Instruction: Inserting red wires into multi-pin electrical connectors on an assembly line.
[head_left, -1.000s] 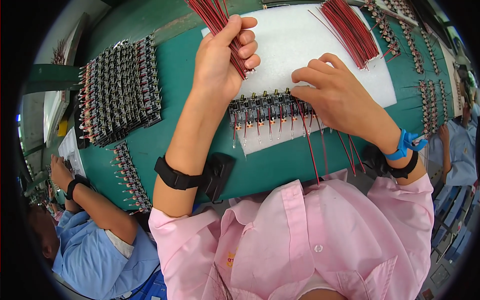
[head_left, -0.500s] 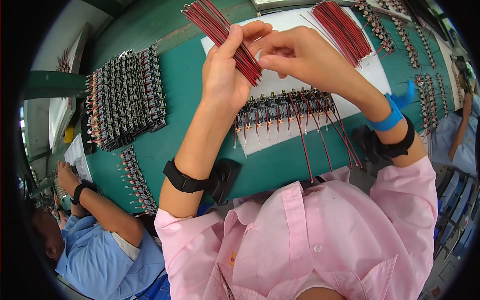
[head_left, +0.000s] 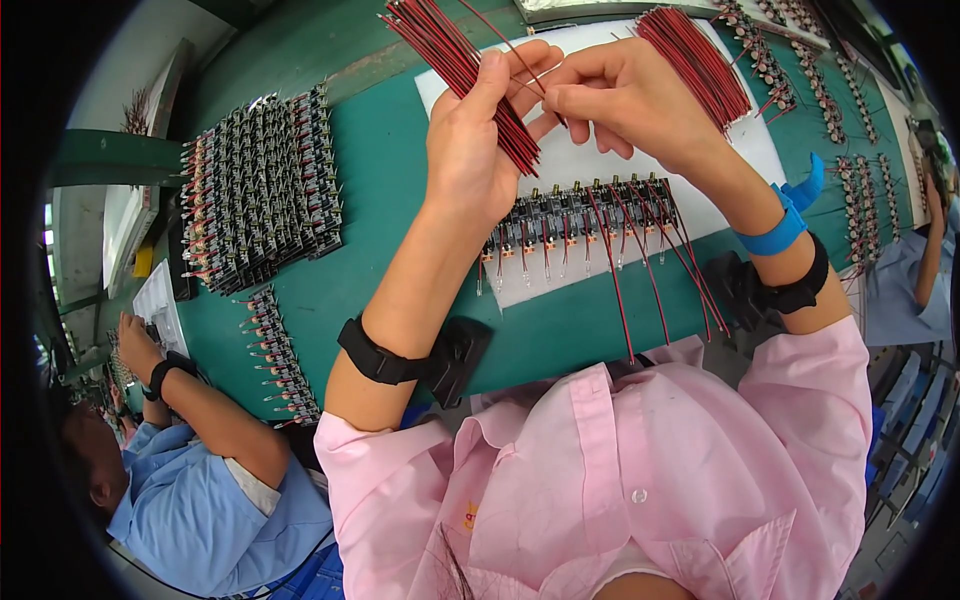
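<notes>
My left hand (head_left: 468, 150) is closed round a bundle of thin red and black wires (head_left: 440, 55), which slants across the palm. My right hand (head_left: 630, 105) pinches a single red-and-black wire (head_left: 508, 42) between thumb and fingers, just right of the bundle. That wire stands apart from the others at its upper end. Below both hands, a row of small circuit boards (head_left: 580, 212) lies on a white foam sheet (head_left: 755, 148). Several long wires hang from the row's right part toward me, and small clear LEDs stick out along its near edge.
A second pile of red wires (head_left: 692, 70) lies on the foam's far right. Stacked board rows (head_left: 262, 190) and one loose row (head_left: 278, 355) occupy the green table (head_left: 385, 180) at left. More component strips (head_left: 820, 90) lie far right. A co-worker in blue (head_left: 215, 500) sits at left.
One wire has been drawn apart from the bundle and now shows in my right hand's pinch. Both hands have shifted slightly right in the view, along with the table and its contents.
</notes>
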